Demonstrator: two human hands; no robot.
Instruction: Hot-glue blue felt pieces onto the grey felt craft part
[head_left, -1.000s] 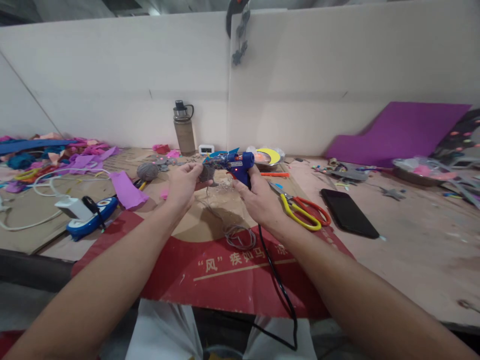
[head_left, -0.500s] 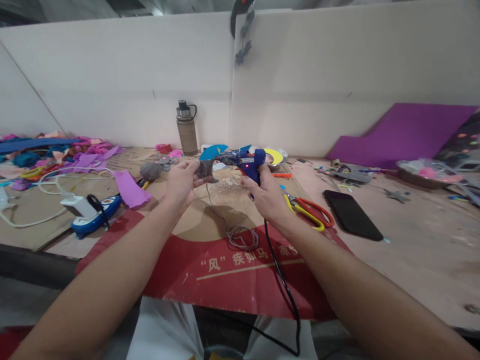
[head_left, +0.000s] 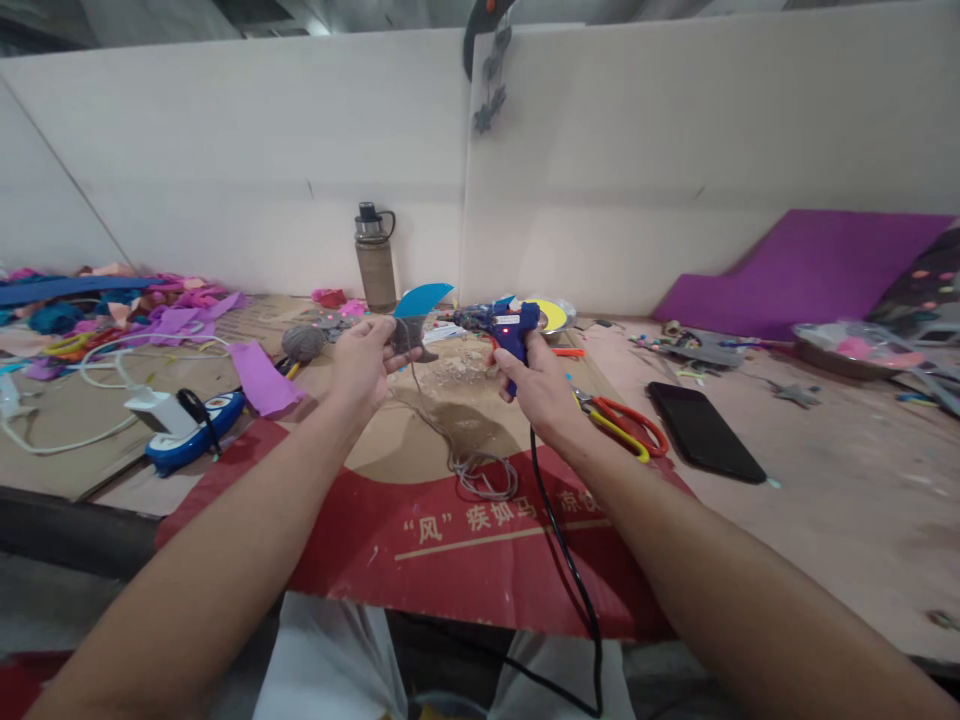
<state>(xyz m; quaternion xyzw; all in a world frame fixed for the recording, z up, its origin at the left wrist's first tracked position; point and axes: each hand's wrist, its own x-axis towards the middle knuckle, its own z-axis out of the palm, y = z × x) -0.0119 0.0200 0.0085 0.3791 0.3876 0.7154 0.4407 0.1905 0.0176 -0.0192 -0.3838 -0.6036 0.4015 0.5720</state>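
My left hand (head_left: pixel 366 362) is closed, pinching a crescent-shaped piece (head_left: pixel 421 300). Its upper arm is bare blue, while grey yarn covers the lower part down to the tip. From it a strand of grey yarn (head_left: pixel 429 420) hangs to a loose coil (head_left: pixel 487 476) on the cardboard. In my right hand (head_left: pixel 546 388) is a blue hot glue gun (head_left: pixel 513 325), fingers wrapped round its handle. Its grimy, multicoloured nozzle end points left toward the crescent, with a gap between them. A red light glows on its body, and a black cord runs down from the handle.
Red-and-tan cardboard (head_left: pixel 480 570) lies under my hands. Scissors (head_left: pixel 622 425) and a black phone (head_left: pixel 705 430) rest to the right. A bottle (head_left: pixel 373 260), grey yarn ball (head_left: pixel 303 342), power strip (head_left: pixel 195 432) and felt scraps (head_left: pixel 112 310) stand or lie left and behind.
The glue gun has drawn back to the right, opening a gap from the crescent piece. More of the crescent's blue upper arm now shows. My left hand has barely moved.
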